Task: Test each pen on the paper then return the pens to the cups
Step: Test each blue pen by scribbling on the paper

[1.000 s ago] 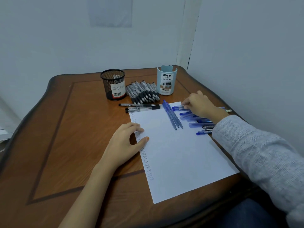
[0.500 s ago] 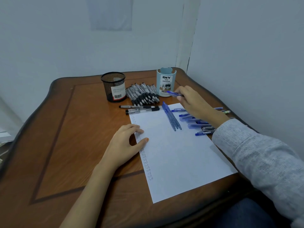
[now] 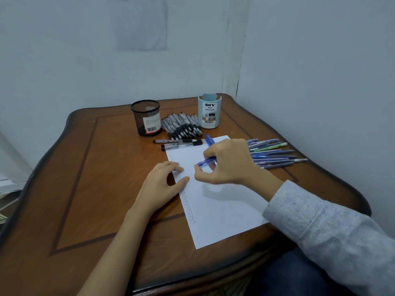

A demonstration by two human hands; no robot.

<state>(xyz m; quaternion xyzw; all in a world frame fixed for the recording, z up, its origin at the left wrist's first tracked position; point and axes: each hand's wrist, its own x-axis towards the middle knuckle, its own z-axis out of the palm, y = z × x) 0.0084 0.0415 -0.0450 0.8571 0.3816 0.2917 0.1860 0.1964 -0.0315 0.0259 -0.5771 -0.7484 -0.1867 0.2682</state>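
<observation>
Far left we note a black wire-mesh cup [image 3: 146, 118]. Our left hand [image 3: 162, 184] rests with relaxed fingers, holding nothing, on the left edge of the white paper sheet [image 3: 218, 210]. Over the sheet, our right hand [image 3: 230, 165] grips a translucent blue pen [image 3: 206, 161]. A pale blue plastic cup [image 3: 208, 113] stands far behind.

Table [image 3: 102, 189]: reddish-brown wood grain, darker inlaid line, dark rim.
Paper [image 3: 224, 210]: white, with a column of small faint marks down its left edge.
Mesh cup [image 3: 145, 116]: black; white label with a red band and black barcode.
Plastic cup [image 3: 208, 113]: pale blue, black lettering, barcode.
Heaped pens [image 3: 181, 127]: silver-grey, black grips.
Blue pen [image 3: 206, 162] in my right hand [image 3: 230, 163]: translucent blue.
Row of pens [image 3: 273, 155] to my right: blues, one light green.
My sleeve [image 3: 331, 231]: grey, finely ribbed.
</observation>
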